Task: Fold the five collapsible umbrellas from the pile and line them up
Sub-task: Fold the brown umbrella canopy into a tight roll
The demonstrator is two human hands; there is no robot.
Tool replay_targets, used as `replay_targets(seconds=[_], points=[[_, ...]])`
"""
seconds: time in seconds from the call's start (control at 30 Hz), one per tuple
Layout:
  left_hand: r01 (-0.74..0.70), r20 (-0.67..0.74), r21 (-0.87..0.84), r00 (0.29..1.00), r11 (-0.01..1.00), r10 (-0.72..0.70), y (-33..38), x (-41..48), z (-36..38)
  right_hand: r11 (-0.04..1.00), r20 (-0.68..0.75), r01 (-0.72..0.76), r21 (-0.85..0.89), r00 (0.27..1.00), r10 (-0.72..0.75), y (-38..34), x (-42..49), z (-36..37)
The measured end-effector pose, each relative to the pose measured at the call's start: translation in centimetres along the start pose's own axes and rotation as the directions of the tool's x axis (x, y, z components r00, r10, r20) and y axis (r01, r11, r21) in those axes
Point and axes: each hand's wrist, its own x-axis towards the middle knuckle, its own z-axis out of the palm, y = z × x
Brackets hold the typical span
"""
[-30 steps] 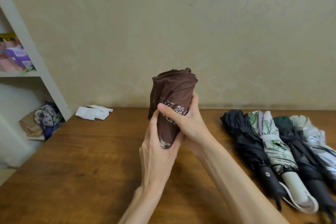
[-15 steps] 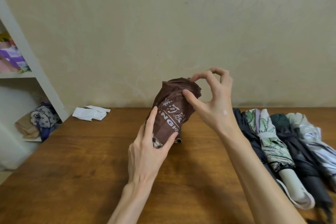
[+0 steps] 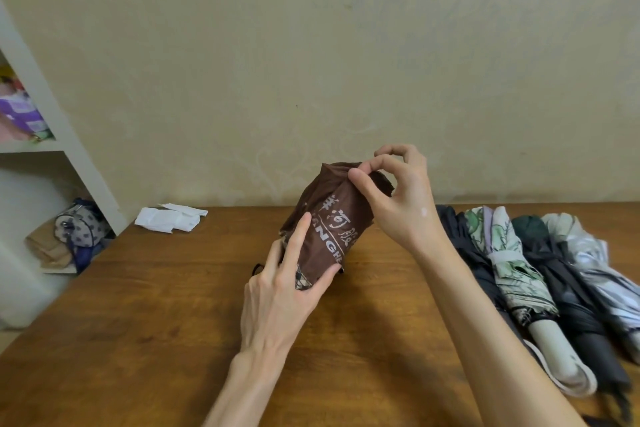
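1. Just one cam here, head-worn and wide-angle, facing forward and down across the tabletop (image 3: 138, 340) to the far wall (image 3: 311, 62).
2. Sits close; tabletop fills the lower half.

wooden table (image 3: 138, 340) | white paper (image 3: 169, 217), perhaps tissue, far edge | shelf (image 3: 52, 135) left

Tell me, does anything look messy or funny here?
Slightly. The brown umbrella has bunched cloth at its top, where the right hand pinches it. Crumpled white paper lies alone on the table near the wall.
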Motion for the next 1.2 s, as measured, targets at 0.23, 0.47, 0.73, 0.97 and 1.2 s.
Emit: replay_targets(seconds=[0.23, 0.47, 0.73, 0.97, 1.2], points=[[-0.008, 0.029, -0.047, 1.000, 0.999, 0.010, 0.2, -0.3, 0.1, 0.979, -0.082, 0.085, -0.184, 0.992, -0.101, 0.6, 0.1, 0.1], [-0.037, 0.044, -0.097, 0.998, 0.995, 0.042, 0.3, -0.2, 0.1, 0.981, -0.083, 0.094, -0.168, 0.991, -0.109, 1.4, 0.0, 0.2], [0.323, 0.150, -0.693, 0.939, 0.645, -0.309, 0.7, 1.3, -1.1, 0.959, -0.100, -0.097, 0.265, 0.987, 0.127, 1.5, 0.0, 0.0], [0.435, 0.292, -0.844, 0.863, 0.314, -0.412, 0.5, 1.8, -2.1, 0.887, 0.108, -0.323, 0.329, 0.946, 0.304, 2.1, -0.8, 0.5], [0.448, 0.255, -0.825, 0.839, 0.345, -0.481, -1.2, 2.0, -1.8, 0.752, 0.104, -0.363, 0.551, 0.923, 0.370, 3.1, -0.6, 0.1]])
